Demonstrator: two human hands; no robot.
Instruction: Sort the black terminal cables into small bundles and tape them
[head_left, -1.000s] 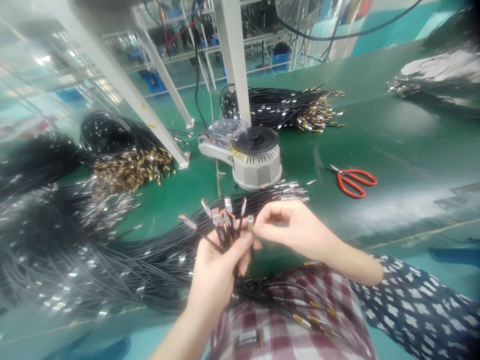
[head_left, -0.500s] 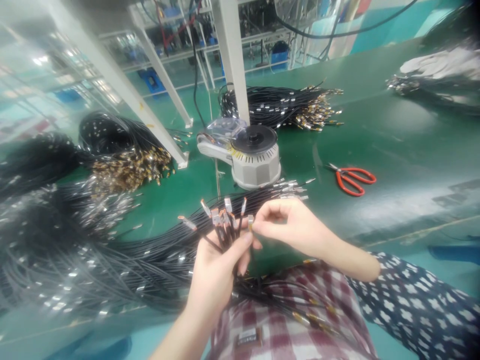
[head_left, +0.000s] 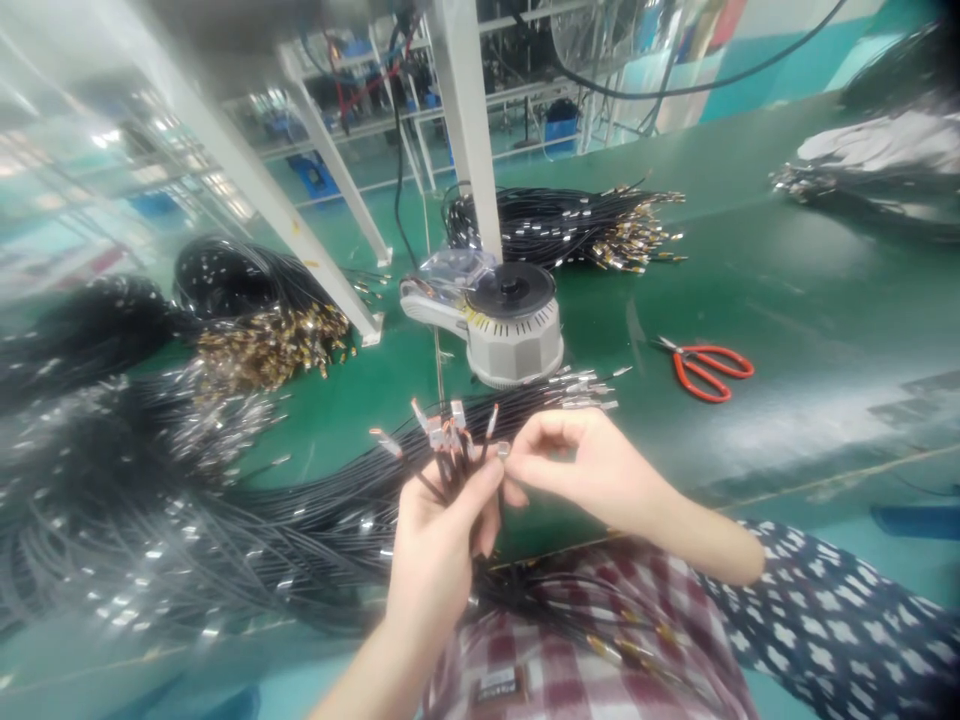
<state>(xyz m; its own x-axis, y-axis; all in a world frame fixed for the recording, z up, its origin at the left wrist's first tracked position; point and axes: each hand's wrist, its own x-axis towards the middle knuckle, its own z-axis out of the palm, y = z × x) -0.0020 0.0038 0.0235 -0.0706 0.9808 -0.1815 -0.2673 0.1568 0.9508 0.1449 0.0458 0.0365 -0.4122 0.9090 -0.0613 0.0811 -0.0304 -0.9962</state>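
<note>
A bunch of black cables [head_left: 447, 465] with silvery, orange-tipped ends fans upward out of my left hand [head_left: 442, 540], whose fingers and thumb are wrapped round it. My right hand [head_left: 592, 460] pinches a small silvery cable end [head_left: 502, 450] between thumb and forefinger, right beside the left thumb tip. The lower part of the held cables runs down over my checked apron [head_left: 555, 620], with brass-coloured ends lying on it. Under and behind my hands a long bundle of black cables [head_left: 300, 510] stretches across the green table.
A round grey tape dispenser [head_left: 514, 345] with a black disc stands beyond my hands. Red-handled scissors-like cutters [head_left: 709, 372] lie to the right. More cable bundles lie at the back [head_left: 555, 220] and left [head_left: 262, 340]. White metal posts [head_left: 469, 120] rise from the table [head_left: 765, 290].
The view has tilted slightly, so everything sits a little lower. The pinched cable end has sunk closer to my left thumb; both hands keep their grip.
</note>
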